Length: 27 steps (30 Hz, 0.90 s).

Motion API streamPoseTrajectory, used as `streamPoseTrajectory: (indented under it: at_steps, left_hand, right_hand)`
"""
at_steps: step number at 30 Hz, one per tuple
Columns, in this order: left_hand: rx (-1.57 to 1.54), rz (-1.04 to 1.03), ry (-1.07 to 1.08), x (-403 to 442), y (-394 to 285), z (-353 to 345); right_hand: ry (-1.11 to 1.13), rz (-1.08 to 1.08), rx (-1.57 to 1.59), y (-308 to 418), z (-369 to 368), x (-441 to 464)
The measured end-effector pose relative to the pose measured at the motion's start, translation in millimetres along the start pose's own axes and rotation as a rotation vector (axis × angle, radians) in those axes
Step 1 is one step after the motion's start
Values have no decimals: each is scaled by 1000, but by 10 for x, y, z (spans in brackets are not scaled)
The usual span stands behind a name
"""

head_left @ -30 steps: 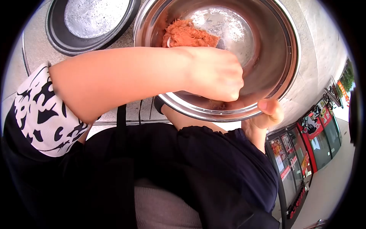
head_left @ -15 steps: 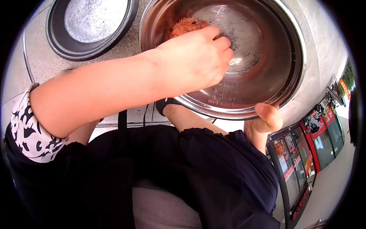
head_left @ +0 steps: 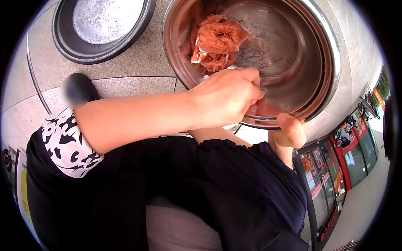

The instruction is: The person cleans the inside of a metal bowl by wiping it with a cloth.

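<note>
A shiny metal bowl (head_left: 335,62) tilts in front of my knees, with a little water in its bottom. Inside it, against the left wall, lies a crumpled fuzzy orange cloth (head_left: 220,39) with white edges. My left hand (head_left: 234,94) is closed at the bowl's near inner wall, just below the cloth. Its fingertips are curled out of sight, so what they hold, if anything, is hidden. White bits show between this hand and the cloth. My right hand (head_left: 291,131) grips the bowl's near right rim, thumb on top and the other fingers hidden.
A black tub (head_left: 58,35) of foamy water stands on the paving at upper left. Below it is a black shoe (head_left: 81,90). Dark cloth covers my lap (head_left: 176,171). A red-framed shopfront (head_left: 345,167) lies off to the right.
My left hand has moved toward me, from the orange cloth down to the bowl's near wall, uncovering the cloth. The bowl has shifted slightly right. My right hand keeps its grip.
</note>
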<state>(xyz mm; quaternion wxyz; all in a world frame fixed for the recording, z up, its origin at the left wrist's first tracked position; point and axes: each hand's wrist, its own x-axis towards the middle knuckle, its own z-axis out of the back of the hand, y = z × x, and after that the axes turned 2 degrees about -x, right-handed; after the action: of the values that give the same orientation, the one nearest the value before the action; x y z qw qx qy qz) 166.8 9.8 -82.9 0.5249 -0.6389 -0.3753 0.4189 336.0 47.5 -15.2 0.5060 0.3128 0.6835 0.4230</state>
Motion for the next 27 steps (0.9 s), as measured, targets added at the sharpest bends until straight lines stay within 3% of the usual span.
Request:
streamPoseTrajectory:
  at_steps: [2,4,5,7,10,14,17,20,21,23,26,27]
  left_hand:
    - [157,105,189,-27,28,183]
    - [401,158,185,13,61,239]
    - [404,155,186,60,53,229]
    - [78,500,141,246,-17,172]
    - [29,656,182,425,-59,142]
    - [370,512,230,331,-19,185]
    - [184,671,305,473,-87,204]
    - [147,704,321,501,-166,217]
    - [232,565,279,433,-53,168]
    - [357,503,267,370,-6,177]
    - [479,416,263,396,-50,193]
    - [278,549,282,444,-109,218]
  right_hand:
    - [43,38,-26,-31,2,18]
    - [59,51,-50,-42,-47,35]
    - [-42,25,-82,-31,-119,41]
    - [-128,-65,-171,-71,-71,-34]
    - [-174,-116,-213,-84,-72,-67]
    - [-18,47,-150,-162,19,20]
    - [79,168,-110,-137,15,24]
    - [-158,-188,-107,-22,-86,-54]
    - [-85,-34,-158,-85,-45,-1]
    - [-8,132,-202,-119,-63,29]
    - [-187,-171,-234,-63,-89,-93]
    - [-173,-128,-220,-102,-50,-104]
